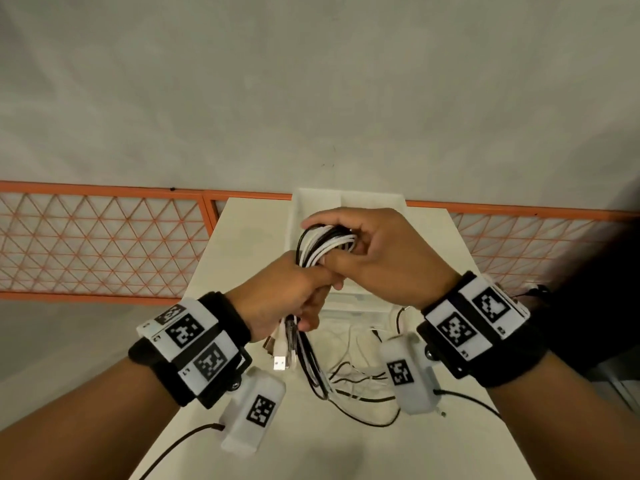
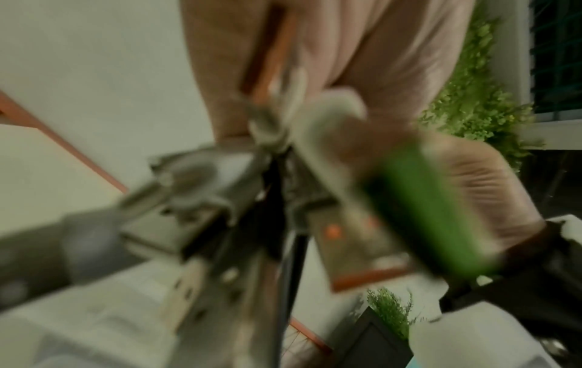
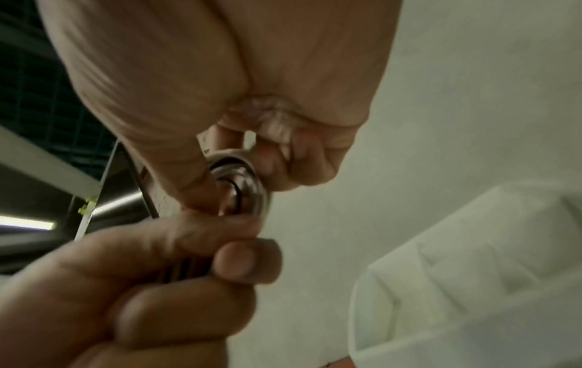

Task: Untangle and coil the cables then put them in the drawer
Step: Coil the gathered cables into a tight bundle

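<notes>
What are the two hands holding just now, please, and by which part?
Both hold the cables: left hand grips the bundle's middle, right hand its looped top.

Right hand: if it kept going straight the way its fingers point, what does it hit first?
Nothing to travel through: the right hand already grips the looped cable bundle, its thumb against the left hand. Pushed on leftward, it would likely just carry the loop along; depth past that is unclear.

My left hand (image 1: 292,292) fisted low round the cables (image 1: 322,249), my right hand (image 1: 374,251) above it, fingers curled over the loop, thumbs touching, both forearms raised, tagged bands on wrists
</notes>
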Demonstrator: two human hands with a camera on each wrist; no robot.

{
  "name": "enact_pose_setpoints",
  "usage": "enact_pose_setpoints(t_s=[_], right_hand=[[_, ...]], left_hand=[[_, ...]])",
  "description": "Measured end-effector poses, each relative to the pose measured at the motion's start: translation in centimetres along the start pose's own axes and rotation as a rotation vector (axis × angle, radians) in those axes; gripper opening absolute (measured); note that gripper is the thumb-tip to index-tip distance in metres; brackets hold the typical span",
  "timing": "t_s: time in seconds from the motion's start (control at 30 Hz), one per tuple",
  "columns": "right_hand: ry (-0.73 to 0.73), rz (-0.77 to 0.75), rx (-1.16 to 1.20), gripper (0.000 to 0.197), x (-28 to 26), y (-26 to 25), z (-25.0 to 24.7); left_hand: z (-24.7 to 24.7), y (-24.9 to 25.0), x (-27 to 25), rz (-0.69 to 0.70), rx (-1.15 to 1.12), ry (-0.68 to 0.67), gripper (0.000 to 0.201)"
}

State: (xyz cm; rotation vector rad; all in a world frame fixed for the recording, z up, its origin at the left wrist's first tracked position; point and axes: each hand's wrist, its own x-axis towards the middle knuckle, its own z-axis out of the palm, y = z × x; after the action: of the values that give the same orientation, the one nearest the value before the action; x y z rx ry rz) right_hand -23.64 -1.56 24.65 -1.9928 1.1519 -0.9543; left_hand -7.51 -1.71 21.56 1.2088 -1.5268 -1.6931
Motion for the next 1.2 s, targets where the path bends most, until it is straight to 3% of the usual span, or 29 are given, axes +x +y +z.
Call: enact_pose_setpoints(t_s=[0.1, 0.23, 0.3, 0.37, 0.43, 0.5, 0.57, 0.63, 0.73, 0.9, 1.0, 1.07, 1.2], right_hand=[[-0.015, -0.013, -0.054, 0.026, 0.5, -0.2, -0.1], [0.159, 0.072, 0.046, 0.007, 1.1, 0.8, 0.5], [0.208, 0.090, 0.048, 0.012, 1.2, 0.9, 0.7], [0.176, 0.006, -0.035, 0.004, 1.0, 0.6, 0.4], [0.061, -0.079, -0.090, 0.023, 0.6, -0.4, -0.2], [-0.089, -0.068, -0.038, 0.043, 0.3, -0.8, -0.4], [-0.146, -0.030, 0.028, 0.040, 0.3, -0.6, -0.2], [-0.091, 0.013, 0.119, 0.025, 0.3, -0.2, 0.1], [0.034, 0.062, 0.190, 0.017, 0.4, 0.4, 0.6], [0.158, 0.112, 0.173, 0.044, 0.8, 1.1, 0.8], [0.124, 0.104, 0.093, 0.066, 0.0, 1.5, 1.7], [0.097, 0.079, 0.014, 0.062, -0.5, 1.8, 2.6], [0.091, -0.008, 0.072, 0.054, -0.5, 1.7, 1.9]], left_hand=[[-0.3, -0.3, -0.4, -0.024, -0.026, -0.079, 0.016], [-0.4, -0.1, -0.7, 0.024, -0.090, -0.102, 0.029], [-0.1, 0.1, -0.5, 0.019, -0.105, -0.098, 0.036], [0.0, 0.1, -0.3, 0.004, -0.091, -0.085, 0.041], [-0.2, -0.1, -0.1, -0.013, -0.057, -0.072, 0.044], [-0.5, -0.3, 0.0, -0.030, -0.021, -0.077, 0.042], [-0.7, -0.5, 0.0, -0.036, 0.015, -0.108, 0.026], [-0.6, -0.6, -0.1, -0.017, 0.045, -0.149, 0.019], [-0.4, -0.8, 0.0, 0.029, 0.071, -0.140, 0.040], [-0.3, -0.9, 0.6, 0.045, -0.001, 0.034, 0.047], [-0.2, -1.0, 0.7, 0.048, -0.067, 0.126, 0.047], [-0.2, -1.2, 0.6, 0.044, -0.063, 0.132, 0.050], [-0.9, -2.3, 0.5, 0.001, 0.054, 0.052, 0.045]])
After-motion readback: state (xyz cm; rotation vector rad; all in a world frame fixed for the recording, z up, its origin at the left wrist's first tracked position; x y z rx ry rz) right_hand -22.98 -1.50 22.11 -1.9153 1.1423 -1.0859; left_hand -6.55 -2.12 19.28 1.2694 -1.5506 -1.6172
